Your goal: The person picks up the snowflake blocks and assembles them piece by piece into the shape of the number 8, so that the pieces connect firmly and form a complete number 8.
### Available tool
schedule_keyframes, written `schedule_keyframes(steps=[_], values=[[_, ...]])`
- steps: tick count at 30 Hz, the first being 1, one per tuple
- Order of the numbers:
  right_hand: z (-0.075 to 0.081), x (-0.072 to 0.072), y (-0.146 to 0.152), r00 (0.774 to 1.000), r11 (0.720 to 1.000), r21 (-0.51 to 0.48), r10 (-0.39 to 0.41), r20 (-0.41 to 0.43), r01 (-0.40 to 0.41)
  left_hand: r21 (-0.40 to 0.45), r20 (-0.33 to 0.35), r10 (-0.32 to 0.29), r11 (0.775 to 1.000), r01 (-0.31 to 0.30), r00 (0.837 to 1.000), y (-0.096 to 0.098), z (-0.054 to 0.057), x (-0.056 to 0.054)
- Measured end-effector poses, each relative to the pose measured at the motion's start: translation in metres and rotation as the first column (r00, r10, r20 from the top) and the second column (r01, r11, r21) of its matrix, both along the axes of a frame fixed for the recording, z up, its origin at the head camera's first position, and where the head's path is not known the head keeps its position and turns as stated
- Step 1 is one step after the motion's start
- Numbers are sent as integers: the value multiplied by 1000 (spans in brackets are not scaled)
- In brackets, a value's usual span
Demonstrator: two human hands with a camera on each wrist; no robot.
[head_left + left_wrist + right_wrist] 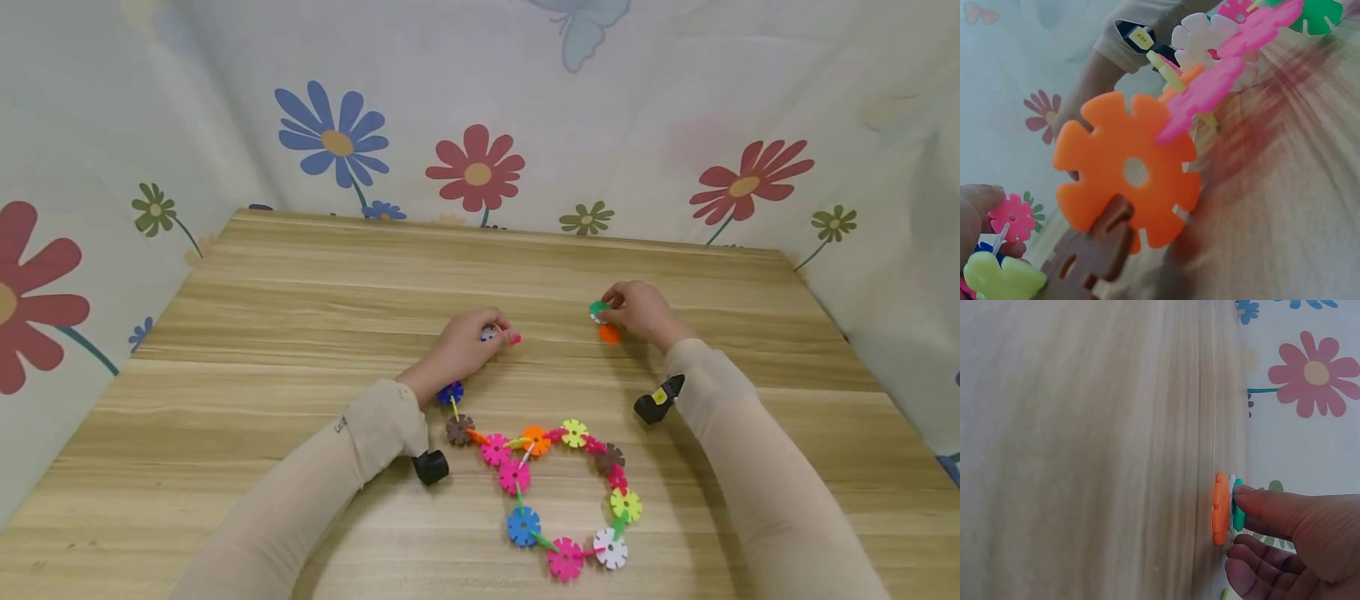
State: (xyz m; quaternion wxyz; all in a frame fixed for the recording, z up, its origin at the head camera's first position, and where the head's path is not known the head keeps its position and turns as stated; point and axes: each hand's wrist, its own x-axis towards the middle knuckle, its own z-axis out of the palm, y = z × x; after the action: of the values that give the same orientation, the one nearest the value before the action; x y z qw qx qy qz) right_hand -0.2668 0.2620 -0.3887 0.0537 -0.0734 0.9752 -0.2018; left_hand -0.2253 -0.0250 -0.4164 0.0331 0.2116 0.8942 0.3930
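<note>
Toward the table's middle, my left hand [468, 337] grips the end of a chain of notched plastic discs. A white disc [489, 333] and a pink disc [1012, 217] show at its fingers. From under that wrist the chain runs on through a dark blue disc [450, 393] and a brown disc [461, 430]. Further right, my right hand [640, 312] pinches a green disc [1239, 505] between thumb and fingers. An orange disc [1220, 509] is right beside it, with a thin white disc edge between the two.
Nearer the front, the chain closes into a loop, with a blue disc [523, 527], a yellow disc [626, 505] and several others joined edge to edge. It lies on the wooden table [300, 275] between my forearms. A flowered cloth [637, 125] hangs behind the table.
</note>
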Motion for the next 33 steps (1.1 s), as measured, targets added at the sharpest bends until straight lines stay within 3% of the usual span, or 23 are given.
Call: schedule_keyframes(steps=[12, 21, 28, 33], values=[[1, 0, 1, 998, 995, -97, 2, -63, -9, 12, -47, -27, 1000, 27, 999, 1, -1, -1], [10, 5, -3, 1000, 979, -203, 4, -11, -6, 29, -59, -18, 999, 20, 998, 0, -3, 0], [15, 21, -22, 989, 907, -417, 100, 106, -47, 36, -87, -32, 999, 35, 996, -1, -5, 0], [14, 33, -37, 974, 869, -487, 173, 145, -82, 42, -87, -33, 998, 36, 996, 1, -4, 0]])
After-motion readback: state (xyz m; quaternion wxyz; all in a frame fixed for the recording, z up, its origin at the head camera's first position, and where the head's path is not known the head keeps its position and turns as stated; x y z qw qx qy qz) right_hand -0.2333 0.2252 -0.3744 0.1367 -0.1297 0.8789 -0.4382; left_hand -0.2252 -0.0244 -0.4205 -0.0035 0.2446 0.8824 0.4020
